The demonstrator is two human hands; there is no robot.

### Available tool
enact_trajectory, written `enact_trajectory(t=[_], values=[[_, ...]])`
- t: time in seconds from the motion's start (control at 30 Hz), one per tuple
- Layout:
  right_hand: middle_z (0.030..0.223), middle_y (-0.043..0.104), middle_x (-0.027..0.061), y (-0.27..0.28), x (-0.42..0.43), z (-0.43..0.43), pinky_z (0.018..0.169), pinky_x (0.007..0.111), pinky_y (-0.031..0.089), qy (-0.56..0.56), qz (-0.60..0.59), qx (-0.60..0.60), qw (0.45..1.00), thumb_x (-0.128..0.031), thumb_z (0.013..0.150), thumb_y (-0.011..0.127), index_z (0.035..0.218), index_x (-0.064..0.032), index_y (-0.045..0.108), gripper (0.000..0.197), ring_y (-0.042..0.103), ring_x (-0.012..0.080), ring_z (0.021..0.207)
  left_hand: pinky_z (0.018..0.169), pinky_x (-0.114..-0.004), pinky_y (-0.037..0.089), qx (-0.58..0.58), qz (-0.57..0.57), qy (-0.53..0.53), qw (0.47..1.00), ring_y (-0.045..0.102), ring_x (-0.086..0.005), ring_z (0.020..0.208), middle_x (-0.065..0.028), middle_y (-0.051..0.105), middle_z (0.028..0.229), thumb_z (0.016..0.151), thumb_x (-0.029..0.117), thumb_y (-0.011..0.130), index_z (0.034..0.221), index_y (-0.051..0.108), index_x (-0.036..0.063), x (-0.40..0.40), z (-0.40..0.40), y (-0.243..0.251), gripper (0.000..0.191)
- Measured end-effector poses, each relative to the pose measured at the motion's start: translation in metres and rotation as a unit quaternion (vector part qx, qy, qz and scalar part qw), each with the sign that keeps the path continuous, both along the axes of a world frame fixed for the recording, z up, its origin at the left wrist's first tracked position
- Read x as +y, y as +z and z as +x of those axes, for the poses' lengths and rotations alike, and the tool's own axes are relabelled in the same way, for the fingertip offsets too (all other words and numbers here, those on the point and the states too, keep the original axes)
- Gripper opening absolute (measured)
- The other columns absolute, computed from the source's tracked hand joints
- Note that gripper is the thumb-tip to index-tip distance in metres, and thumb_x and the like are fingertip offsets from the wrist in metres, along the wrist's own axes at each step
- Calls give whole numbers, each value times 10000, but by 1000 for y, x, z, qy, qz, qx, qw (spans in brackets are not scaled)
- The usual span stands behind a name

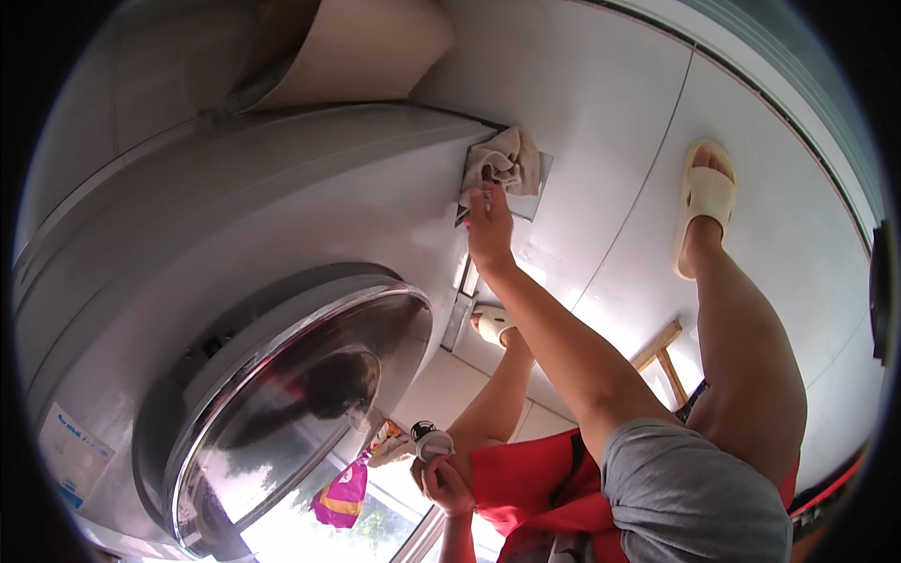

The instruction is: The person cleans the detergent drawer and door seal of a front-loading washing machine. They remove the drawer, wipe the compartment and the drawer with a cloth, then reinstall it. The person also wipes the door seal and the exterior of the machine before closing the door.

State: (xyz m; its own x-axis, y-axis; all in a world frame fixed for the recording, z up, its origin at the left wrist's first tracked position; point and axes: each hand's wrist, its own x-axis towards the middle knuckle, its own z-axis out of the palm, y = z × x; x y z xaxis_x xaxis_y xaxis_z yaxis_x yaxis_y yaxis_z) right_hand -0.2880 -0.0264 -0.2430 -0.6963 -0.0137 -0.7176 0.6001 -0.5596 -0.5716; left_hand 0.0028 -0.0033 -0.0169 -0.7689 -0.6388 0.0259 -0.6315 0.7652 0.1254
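Note:
My right hand [490, 229] reaches down to the floor beside the lower corner of a grey front-loading washing machine [338, 190]. Its fingers are closed at the edge of a crumpled beige cloth [503, 165], and the fingertips are partly hidden in the folds. Beneath the cloth is a square shiny plate [531, 205] on the floor. Near my knee, my left hand [450, 484] holds up a round grey cap with a black cage-like end, which looks like a drain pump filter [432, 440]. The machine's round glass door [303, 408] with its chrome rim faces me.
A wooden stool [665, 359] shows between my legs. My feet wear cream slippers [706, 190] on pale floor tiles [626, 127]. A purple and yellow packet [343, 492] appears by the window. A beige panel [359, 56] stands beyond the machine.

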Motion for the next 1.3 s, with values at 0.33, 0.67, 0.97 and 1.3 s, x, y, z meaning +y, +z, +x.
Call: enact_trajectory(t=[0.33, 0.67, 0.97, 1.3], values=[[754, 505, 29, -21, 48, 0, 635, 250, 378, -174, 102, -68, 977, -249, 864, 493, 934, 2, 495, 261, 436, 109, 682, 673, -348, 469, 7, 47, 2, 999, 523, -277, 826, -160, 511, 947, 768, -42, 470, 827, 584, 17, -3, 0, 1, 141], [785, 572, 15, 6, 73, -8, 748, 362, 354, 116, 415, 240, 870, -239, 620, 672, 784, -114, 606, 217, 531, 202, 752, 682, -352, 447, 10, 9, -32, 999, 524, -282, 825, -148, 528, 904, 745, -42, 480, 817, 584, 16, 2, -19, 2, 139], [894, 462, 118, 57, 30, -63, 734, 357, 384, -25, 201, 409, 890, -73, 603, 676, 855, -46, 556, 281, 463, 254, 824, 749, -369, 422, -1, 24, 10, 1000, 516, -283, 852, -146, 527, 926, 761, -11, 477, 795, 582, 13, -1, -9, -1, 112], [902, 420, 93, 77, 27, -30, 663, 303, 414, 113, 114, 465, 871, 61, 579, 659, 814, -29, 508, 293, 475, 226, 807, 684, -337, 439, 14, 33, 8, 999, 531, -260, 790, -139, 509, 880, 767, -45, 446, 795, 568, 12, -7, 4, -3, 138]])
